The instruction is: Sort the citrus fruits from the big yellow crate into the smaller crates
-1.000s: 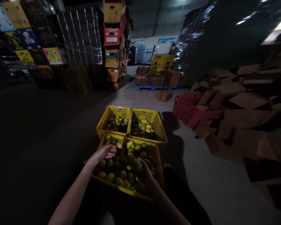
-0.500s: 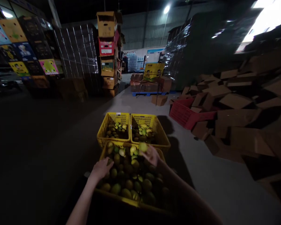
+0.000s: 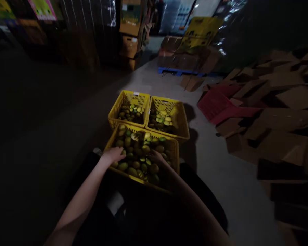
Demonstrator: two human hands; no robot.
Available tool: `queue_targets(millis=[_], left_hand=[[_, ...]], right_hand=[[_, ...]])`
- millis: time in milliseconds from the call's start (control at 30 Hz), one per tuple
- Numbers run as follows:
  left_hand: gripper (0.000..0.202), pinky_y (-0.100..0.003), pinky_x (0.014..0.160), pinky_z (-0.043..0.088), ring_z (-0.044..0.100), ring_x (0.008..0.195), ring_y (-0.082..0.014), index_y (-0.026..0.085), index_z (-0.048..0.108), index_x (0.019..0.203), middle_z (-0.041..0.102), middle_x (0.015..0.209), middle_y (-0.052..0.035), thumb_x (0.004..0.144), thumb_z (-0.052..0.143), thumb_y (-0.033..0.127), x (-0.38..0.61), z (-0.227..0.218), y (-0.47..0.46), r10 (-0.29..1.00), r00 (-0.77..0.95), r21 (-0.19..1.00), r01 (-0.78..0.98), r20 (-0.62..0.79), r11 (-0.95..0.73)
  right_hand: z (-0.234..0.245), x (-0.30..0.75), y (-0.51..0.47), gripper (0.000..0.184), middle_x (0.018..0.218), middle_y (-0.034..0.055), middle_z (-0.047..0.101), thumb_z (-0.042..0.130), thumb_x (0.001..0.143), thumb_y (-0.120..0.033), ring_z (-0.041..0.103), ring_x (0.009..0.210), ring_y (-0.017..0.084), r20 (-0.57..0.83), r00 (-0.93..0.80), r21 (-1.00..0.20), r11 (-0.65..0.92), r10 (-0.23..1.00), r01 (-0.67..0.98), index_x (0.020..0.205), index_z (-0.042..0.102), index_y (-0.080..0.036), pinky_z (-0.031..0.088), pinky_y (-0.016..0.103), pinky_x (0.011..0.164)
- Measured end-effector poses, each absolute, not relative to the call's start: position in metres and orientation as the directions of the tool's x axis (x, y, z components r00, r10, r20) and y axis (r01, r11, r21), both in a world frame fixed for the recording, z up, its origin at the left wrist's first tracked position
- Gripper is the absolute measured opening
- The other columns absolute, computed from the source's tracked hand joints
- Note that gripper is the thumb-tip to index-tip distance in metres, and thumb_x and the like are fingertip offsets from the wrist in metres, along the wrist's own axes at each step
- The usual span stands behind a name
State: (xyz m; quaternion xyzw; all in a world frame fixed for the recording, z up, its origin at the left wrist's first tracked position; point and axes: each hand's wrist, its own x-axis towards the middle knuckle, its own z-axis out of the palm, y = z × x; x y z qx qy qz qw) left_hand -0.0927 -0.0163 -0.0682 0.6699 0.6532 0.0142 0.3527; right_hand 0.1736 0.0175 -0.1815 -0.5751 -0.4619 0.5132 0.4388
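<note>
Before me stands a yellow plastic crate (image 3: 176, 153) filled with oval green and yellow fruits (image 3: 136, 165), which look like lemons. At its left side, my left hand (image 3: 113, 155) has thumb and fingers closed about a green fruit (image 3: 123, 152). My right hand (image 3: 155, 156) reaches down among the fruits near the crate's middle, beside a yellowish fruit (image 3: 146, 149); shadow hides its fingertips. Behind stand two more yellow crates, a left one (image 3: 112, 114) and a right one (image 3: 184, 118), each partly filled with similar fruits, the brightest yellow ones in the right crate.
A red crate (image 3: 215, 104) and heaped cardboard boxes (image 3: 274, 130) lie to the right. Further back are a blue pallet (image 3: 178, 71) loaded with boxes and a stack of cartons (image 3: 129, 46). My knees flank the near crate.
My right hand, which held a yellow-green fruit near the crate's back edge, has come down among the fruits; that fruit no longer shows in it. My view has tilted down.
</note>
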Motion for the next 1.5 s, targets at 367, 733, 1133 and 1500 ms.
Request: queue_targets(millis=[367, 733, 1133, 1500], left_hand=[[0.043, -0.038, 0.087, 0.045, 0.058, 0.108, -0.0303, 0.013, 0.052, 0.121, 0.059, 0.120, -0.0167, 0.090, 0.040, 0.041, -0.079, -0.045, -0.008, 0.823, 0.164, 0.175, 0.981, -0.543, -0.080], [0.042, -0.037, 0.084, 0.043, 0.058, 0.106, -0.0306, 0.008, 0.054, 0.120, 0.060, 0.117, -0.0192, 0.089, 0.047, 0.036, -0.066, -0.044, -0.005, 0.794, 0.177, 0.204, 0.977, -0.582, -0.068], [0.026, -0.037, 0.088, 0.039, 0.056, 0.101, -0.0262, 0.009, 0.066, 0.101, 0.064, 0.109, -0.0178, 0.080, 0.063, 0.025, -0.021, -0.129, -0.002, 0.734, 0.229, 0.285, 0.957, -0.640, -0.050], [0.045, -0.033, 0.083, 0.044, 0.056, 0.106, -0.0307, 0.007, 0.058, 0.113, 0.055, 0.120, -0.0223, 0.079, 0.062, 0.037, 0.016, -0.219, -0.019, 0.740, 0.066, 0.162, 0.985, -0.669, 0.059]], right_hand=[[-0.226, 0.165, 0.041, 0.059, 0.117, 0.0179, 0.052, 0.054, 0.076, -0.013, 0.048, 0.107, 0.034, -0.317, -0.122, -0.388, -0.011, 0.940, 0.922, 0.133, 0.044, -0.021, 0.037, 0.042, 0.088], [-0.223, 0.154, 0.045, 0.054, 0.101, 0.0180, 0.059, 0.058, 0.077, -0.028, 0.056, 0.091, 0.029, -0.330, -0.215, -0.216, 0.148, 0.919, 0.965, 0.129, 0.046, -0.016, 0.039, 0.032, 0.070], [-0.110, 0.191, 0.034, 0.056, 0.081, 0.0026, 0.064, 0.072, 0.057, -0.048, 0.061, 0.076, 0.025, -0.084, -0.193, -0.635, 0.097, 0.978, 0.766, 0.104, 0.054, -0.023, 0.045, 0.034, 0.068], [-0.053, 0.204, 0.004, 0.048, 0.084, 0.0040, 0.065, 0.066, 0.061, -0.048, 0.062, 0.076, 0.026, 0.152, -0.019, -0.693, 0.120, 0.988, 0.711, 0.100, 0.050, -0.025, 0.047, 0.038, 0.068]])
